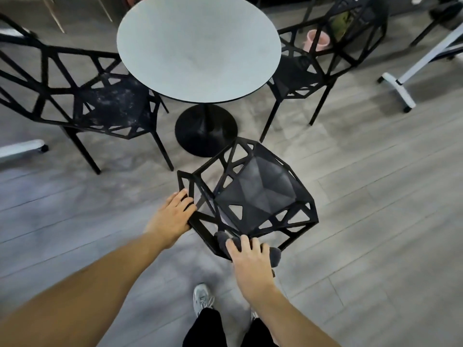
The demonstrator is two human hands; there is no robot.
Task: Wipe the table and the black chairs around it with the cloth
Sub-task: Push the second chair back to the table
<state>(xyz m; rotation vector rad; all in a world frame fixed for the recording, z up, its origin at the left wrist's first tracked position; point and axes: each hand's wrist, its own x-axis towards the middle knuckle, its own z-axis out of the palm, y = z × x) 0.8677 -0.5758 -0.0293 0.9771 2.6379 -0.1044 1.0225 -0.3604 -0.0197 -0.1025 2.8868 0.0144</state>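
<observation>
While draped over the near chair's [253, 196] top rail, cloth [275, 255] pressed there under right hand [250, 259], fingers curled on it; left hand [172, 214] gripping frame's left edge; round table [198, 46] beyond.

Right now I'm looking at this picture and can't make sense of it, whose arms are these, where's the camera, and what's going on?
There is no machine here: a person wears a wide-angle camera on the head, so you look down along their own bare arms.

The left hand holds the frame of the nearest black chair. The right hand presses a dark grey cloth against that chair's back edge, apparently wiping it.

Beyond stands a round grey table on a black pedestal, nothing visible on its top, with a chair at the left and a chair at the right. Below, you see the person's shoe.
</observation>
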